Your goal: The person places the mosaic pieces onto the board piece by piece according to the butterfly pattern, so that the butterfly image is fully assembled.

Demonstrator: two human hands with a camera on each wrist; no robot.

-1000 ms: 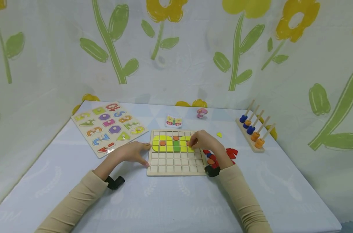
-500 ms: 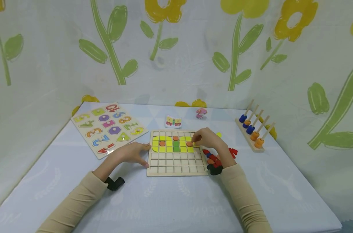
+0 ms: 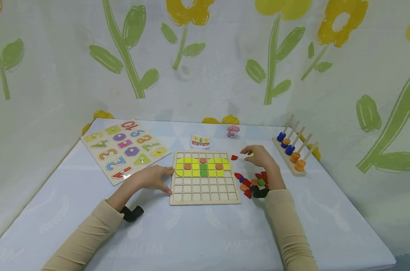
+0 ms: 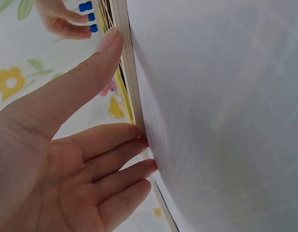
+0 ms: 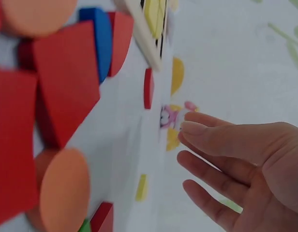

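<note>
The wooden grid board (image 3: 205, 192) lies mid-table, its upper rows filled with yellow, orange and green pieces. My left hand (image 3: 153, 177) rests against the board's left edge, thumb and fingers spread along it. In the left wrist view, the left thumb and fingertips touch the board's side (image 4: 132, 82). My right hand (image 3: 260, 157) hovers right of the board with loosely bent fingers and holds nothing. By its fingertips lie a red rounded piece (image 3: 234, 157) and a yellow piece (image 3: 252, 154), partly hidden by the hand. In the right wrist view, this yellow piece (image 5: 141, 187) lies below the hand (image 5: 236, 164).
Several red, orange, blue and green pieces (image 3: 247, 182) lie in a loose heap right of the board. A picture card (image 3: 200, 141) and a pink figurine (image 3: 233, 131) stand behind it. A number puzzle (image 3: 123, 150) lies left; a peg stand (image 3: 294, 158) with beads is right.
My right hand has left the board's right side and moved right, off it, to beside the yellow piece. A yellow piece now shows at the second row's right end. The left hand stays put.
</note>
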